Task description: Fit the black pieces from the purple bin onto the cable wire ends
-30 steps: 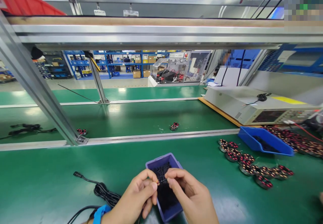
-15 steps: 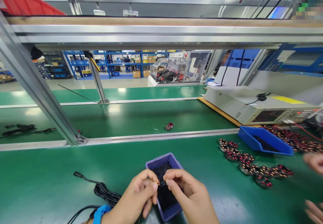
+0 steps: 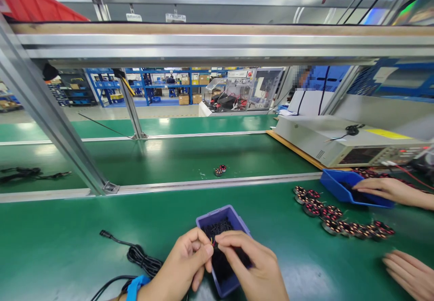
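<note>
Over at the left end of the green surface (image 3: 61, 246), there's a coil of black cable (image 3: 144, 259) lying with its plug end stretched out toward the far left. Right next to it comes the left hand (image 3: 186, 262), with a bright blue band (image 3: 137, 286) on the wrist. Its thumb and forefinger are clamped on some thin coloured wires (image 3: 212, 241) (really tiny, I can just make out yellow and red), held up over the purple bin (image 3: 241, 223). That bin has a load of small black pieces in it.

The right hand (image 3: 254, 262) is also over the bin, thumb and forefinger brought in close beside the wires. Can't tell if it's gripping anything, though. The two hands are basically fingertip to fingertip.

Further right there's a crooked line of round copper-and-red parts (image 3: 311, 209), then a blue tray (image 3: 334, 190) holding dark stuff. Another person has one hand (image 3: 389, 190) reaching into that tray and the other hand (image 3: 408, 271) low over the surface, a bit blurry.
</note>
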The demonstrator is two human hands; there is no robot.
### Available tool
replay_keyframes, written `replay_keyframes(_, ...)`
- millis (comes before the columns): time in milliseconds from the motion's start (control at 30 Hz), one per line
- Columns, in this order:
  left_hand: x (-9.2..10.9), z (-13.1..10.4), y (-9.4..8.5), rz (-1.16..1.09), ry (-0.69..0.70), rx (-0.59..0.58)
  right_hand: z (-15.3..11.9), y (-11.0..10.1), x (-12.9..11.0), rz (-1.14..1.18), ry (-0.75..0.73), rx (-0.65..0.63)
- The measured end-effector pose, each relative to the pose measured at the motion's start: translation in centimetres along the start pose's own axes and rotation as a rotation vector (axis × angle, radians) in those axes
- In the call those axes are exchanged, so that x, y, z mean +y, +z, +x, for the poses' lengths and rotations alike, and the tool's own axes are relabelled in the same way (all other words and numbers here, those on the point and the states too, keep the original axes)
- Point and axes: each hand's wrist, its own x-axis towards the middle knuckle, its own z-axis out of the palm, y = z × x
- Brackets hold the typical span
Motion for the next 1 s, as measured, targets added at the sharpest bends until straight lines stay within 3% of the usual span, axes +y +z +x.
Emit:
replay_keyframes(100, 0.2, 0.0, 0.2, 0.01, -0.032, 0.014, -0.1, 0.0, 0.1, 0.018, 0.083, 0.101)
replay_keyframes(200, 0.3, -0.1, 0.3, 0.036, -0.045, 0.024, -0.3, 0.3, 0.1, 0.031, 0.117, 0.123)
replay_keyframes(467, 0.4, -0.2, 0.5, 0.094, -0.046, 0.029, -0.1, 0.0, 0.2, -0.036, 0.075, 0.046)
replay_keyframes(667, 0.4, -0.2, 0.5, 0.108, -0.05, 0.04, -0.1, -0.1, 0.9, -0.058, -0.055, 0.05)
replay_keyframes(867, 0.3, -0.1, 0.5, 0.113, -0.051, 0.036, -0.1, -0.1, 0.0, -0.052, 0.004, 0.064)
replay_keyframes(1000, 0.3, 0.0, 0.5, 0.113, -0.06, 0.034, 0.0, -0.3, -0.3, -0.083, -0.036, 0.023)
